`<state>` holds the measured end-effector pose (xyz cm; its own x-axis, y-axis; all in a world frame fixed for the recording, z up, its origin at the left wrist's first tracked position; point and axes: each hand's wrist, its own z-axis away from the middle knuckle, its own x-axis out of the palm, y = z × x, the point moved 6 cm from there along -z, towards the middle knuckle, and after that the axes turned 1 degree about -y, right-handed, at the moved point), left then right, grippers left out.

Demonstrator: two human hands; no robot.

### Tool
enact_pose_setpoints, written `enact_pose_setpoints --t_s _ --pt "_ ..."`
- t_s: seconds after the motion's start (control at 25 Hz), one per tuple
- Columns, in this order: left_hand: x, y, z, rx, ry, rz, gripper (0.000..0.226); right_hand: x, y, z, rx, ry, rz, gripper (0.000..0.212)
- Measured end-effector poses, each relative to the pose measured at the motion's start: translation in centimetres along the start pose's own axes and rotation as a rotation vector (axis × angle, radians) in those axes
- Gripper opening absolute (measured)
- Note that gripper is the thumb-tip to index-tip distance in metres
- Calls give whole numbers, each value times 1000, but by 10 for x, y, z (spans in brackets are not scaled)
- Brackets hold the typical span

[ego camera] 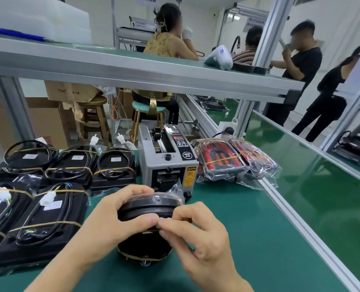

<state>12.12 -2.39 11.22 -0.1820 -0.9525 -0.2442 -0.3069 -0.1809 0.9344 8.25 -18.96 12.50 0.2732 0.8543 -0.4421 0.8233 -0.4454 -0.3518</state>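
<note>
Both my hands are on the lamp point(146, 208), which stands on its edge on the green bench point(248, 239), close to the front edge and about midway along it. My left hand point(120, 218) wraps over the upper left of the black housing, fingers curled across the top and thumb pressed to the near face. My right hand point(200, 234) pinches the rim with thumb and forefinger right beside my left thumb. Whether a bit of tape or a fold of the clear bag point(178, 187) sits under that pinch, I cannot tell.

I judge the lamp stiff and fairly light, but the bag film makes it slippery, and the lens side could scratch. The black rim is the best place to grip, away from the wires banded at the bottom.

Along the left edge lie black lamps point(37, 224) bound with cables and rubber bands. Just behind my lamp stands the grey tape dispenser point(166, 159), and to its right are bagged red lamps point(223, 163), touching each other. Over the bench's far edge runs a shelf point(132, 68), and beyond it other people sit and stand.
</note>
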Motion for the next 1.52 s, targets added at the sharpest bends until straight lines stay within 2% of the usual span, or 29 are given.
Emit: enact_pose_setpoints --t_s 0.12,0.28,0.36,0.44,0.52,0.6,0.64,0.72,0.8,0.88,1.0,1.08,1.2,1.36,1.52 --pt "-3 -1 2 43 59 -80 47 -1 7 -1 106 -63 -127 13" --pt "3 -1 3 66 75 -110 57 2 38 -2 518 -192 -374 46" --pt "2 -2 0 58 145 -125 63 6 44 -9 551 -242 -443 46" --pt "2 0 0 70 205 -146 61 9 46 -14 535 -275 -471 42" --pt "-3 3 3 89 251 -143 56 11 52 -14 596 -278 -549 29" --pt "-14 1 8 88 319 -173 57 13 72 -11 797 -171 -546 9" --pt "-18 -1 11 75 352 -190 56 14 85 -8 919 -86 -488 8" --pt "-23 -3 14 49 394 -179 59 19 108 -2 1116 44 -370 19" --pt "-24 -5 16 39 410 -150 60 31 117 -1 1225 101 -356 22" --pt "-23 -6 16 36 416 -140 57 43 123 -3 1272 152 -396 20" --pt "-22 -7 18 29 422 -119 65 57 128 -12 1302 184 -415 12" --pt "-21 -7 18 27 422 -103 60 63 129 -16 1327 193 -378 6" --pt "-22 -7 19 32 429 -101 59 65 133 -15 1369 229 -345 10" --pt "-22 -7 20 41 419 -114 64 66 134 -9 1420 282 -367 2" --pt "-23 -8 20 46 424 -100 63 69 138 -10 1423 324 -296 16"
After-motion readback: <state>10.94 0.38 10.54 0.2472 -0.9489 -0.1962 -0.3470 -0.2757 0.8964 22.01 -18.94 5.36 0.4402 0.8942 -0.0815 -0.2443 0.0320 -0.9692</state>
